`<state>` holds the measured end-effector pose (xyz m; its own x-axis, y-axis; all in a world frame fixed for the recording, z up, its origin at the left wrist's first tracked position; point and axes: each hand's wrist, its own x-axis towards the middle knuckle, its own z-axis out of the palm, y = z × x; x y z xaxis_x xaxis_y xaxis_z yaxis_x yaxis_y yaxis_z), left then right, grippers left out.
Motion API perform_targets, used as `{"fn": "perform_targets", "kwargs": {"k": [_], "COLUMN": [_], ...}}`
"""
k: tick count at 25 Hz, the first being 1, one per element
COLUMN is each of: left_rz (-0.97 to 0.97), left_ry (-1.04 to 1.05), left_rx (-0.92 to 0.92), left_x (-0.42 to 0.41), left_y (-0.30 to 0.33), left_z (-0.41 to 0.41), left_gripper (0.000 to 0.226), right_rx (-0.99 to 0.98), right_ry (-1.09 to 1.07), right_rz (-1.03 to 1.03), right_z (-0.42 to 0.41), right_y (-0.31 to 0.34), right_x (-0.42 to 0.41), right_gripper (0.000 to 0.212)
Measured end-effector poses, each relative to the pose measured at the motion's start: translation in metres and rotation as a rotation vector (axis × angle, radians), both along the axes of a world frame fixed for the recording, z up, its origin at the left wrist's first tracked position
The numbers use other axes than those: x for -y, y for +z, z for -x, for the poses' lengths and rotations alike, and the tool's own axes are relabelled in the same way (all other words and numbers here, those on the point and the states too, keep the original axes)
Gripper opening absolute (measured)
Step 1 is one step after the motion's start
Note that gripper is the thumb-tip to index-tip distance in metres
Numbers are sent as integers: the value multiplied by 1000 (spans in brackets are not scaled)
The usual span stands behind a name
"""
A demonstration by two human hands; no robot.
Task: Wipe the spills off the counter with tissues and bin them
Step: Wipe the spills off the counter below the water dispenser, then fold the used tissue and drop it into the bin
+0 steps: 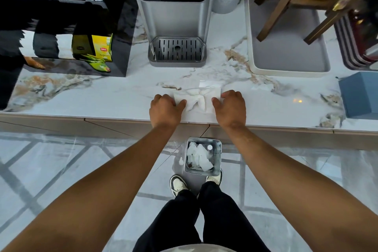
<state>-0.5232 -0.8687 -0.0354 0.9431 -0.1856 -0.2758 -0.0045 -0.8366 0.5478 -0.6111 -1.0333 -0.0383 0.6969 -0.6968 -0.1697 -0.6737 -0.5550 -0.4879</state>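
- While most of the far left was smeared and dark, a black organiser stood on the marble counter, and the yellow tea box inside it read "Lipton"; the smaller print below was too blurred to read.
- The left hand lay palm down near the counter's front edge, fingers curled and pinching the left end of the tissue.
- That tissue was crumpled and spread flat on the counter between both hands, its long axis running left to right, parallel to the counter edge, with a creased bunch at its middle; white on pale marble, its far edge was hard to trace.
- Behind it stood a grey water dispenser, its top cut off by the frame; the icons and tiny captions on its dark panel could not be read.
- Below the counter, on the floor, a square metal bin held used white tissues, just ahead of the person's shoes.
- The right hand mirrored the other, fingers bent and gripping the tissue's right end.
- Farther right sat a grey tray under a wooden stand, then a blue box cut off by the frame.
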Motion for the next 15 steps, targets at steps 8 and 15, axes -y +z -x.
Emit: {"fn": "perform_targets", "kwargs": {"k": [8, 15], "left_rz": [134, 227], "left_ry": [-11, -119], "left_rx": [33, -18], "left_x": [-9, -32], "left_y": [-2, 8], "left_z": [1, 14], "left_gripper": [22, 20], "right_rx": [-7, 100], "right_ry": [2, 31], "right_rz": [-134, -267], "right_z": [-6, 28], "right_y": [-5, 4], "right_x": [13, -2], "right_gripper": [23, 16]}}
